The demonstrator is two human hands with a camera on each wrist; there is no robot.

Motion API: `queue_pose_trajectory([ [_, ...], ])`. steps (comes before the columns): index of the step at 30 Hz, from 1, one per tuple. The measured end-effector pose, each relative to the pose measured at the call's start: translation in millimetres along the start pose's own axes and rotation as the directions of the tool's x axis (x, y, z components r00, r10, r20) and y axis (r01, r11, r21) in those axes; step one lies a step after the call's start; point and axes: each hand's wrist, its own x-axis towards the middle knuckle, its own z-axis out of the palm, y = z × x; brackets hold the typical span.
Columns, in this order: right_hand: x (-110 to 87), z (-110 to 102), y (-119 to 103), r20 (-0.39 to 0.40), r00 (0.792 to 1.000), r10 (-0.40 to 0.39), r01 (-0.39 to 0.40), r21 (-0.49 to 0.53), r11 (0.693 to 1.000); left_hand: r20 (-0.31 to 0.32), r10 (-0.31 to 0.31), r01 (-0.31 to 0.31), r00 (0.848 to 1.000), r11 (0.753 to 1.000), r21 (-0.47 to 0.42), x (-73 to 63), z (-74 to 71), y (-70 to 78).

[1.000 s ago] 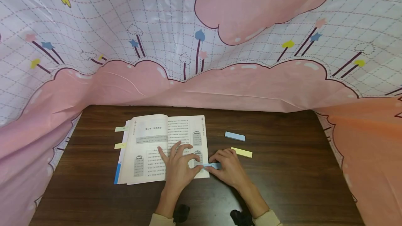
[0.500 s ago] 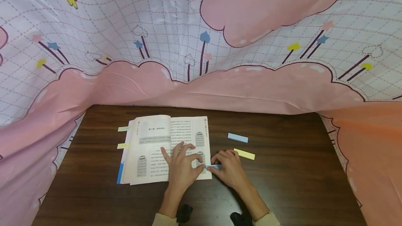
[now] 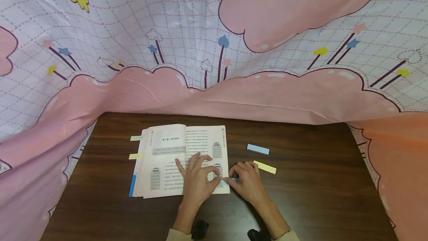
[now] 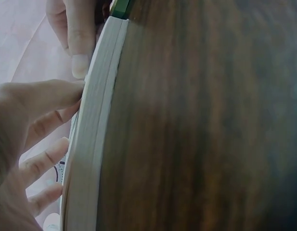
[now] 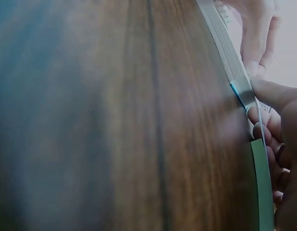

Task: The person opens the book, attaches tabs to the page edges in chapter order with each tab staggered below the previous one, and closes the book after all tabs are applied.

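Note:
An open book (image 3: 164, 150) lies on the dark wooden table in the head view. A thin blue sticky note (image 3: 223, 183) sits at the lower right edge of its right page, partly covered by both hands. My left hand (image 3: 198, 181) rests over that page, its thumb and index tips close together at the note's inner end, the other fingers spread. My right hand (image 3: 248, 184) is just beyond the page edge; its thumb reaches onto the note while curled fingers hold the outer part. In the left wrist view, the left thumb (image 4: 57, 94) touches the page near the edge.
A blue sticky-note pad (image 3: 258, 149) and a yellow sticky-note pad (image 3: 265, 167) lie right of the book. A pale green tab (image 3: 135, 138) and a yellow tab (image 3: 135, 156) stick out from its left side. A patterned curtain (image 3: 214, 96) hangs behind the table.
The whole head view has shifted slightly. My right thumb has come closer to the left fingertips, and less of the blue note shows between the hands.

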Motion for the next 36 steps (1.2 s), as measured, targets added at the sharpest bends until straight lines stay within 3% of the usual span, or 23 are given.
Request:
queue_pose_trajectory([
  [10, 3.4, 0.2, -4.0, 0.043, 0.998, 0.036, -0.034, -0.051, 0.998, 0.012, -0.028, 0.028, 1.000, 0.999, -0.017, 0.0, -0.1, -0.3],
  [21, -2.4, 3.9, -4.6, 0.017, 1.000, 0.012, -0.011, -0.072, 0.997, 0.104, -0.032, 0.038, 0.994, 0.998, -0.053, -5.3, -5.2, -2.8],
  [36, 2.4, 4.4, -3.3, 0.008, 1.000, 0.030, -0.029, -0.085, 0.996, 0.085, -0.017, 0.022, 0.996, 0.998, -0.052, -1.0, -8.4, -3.3],
])
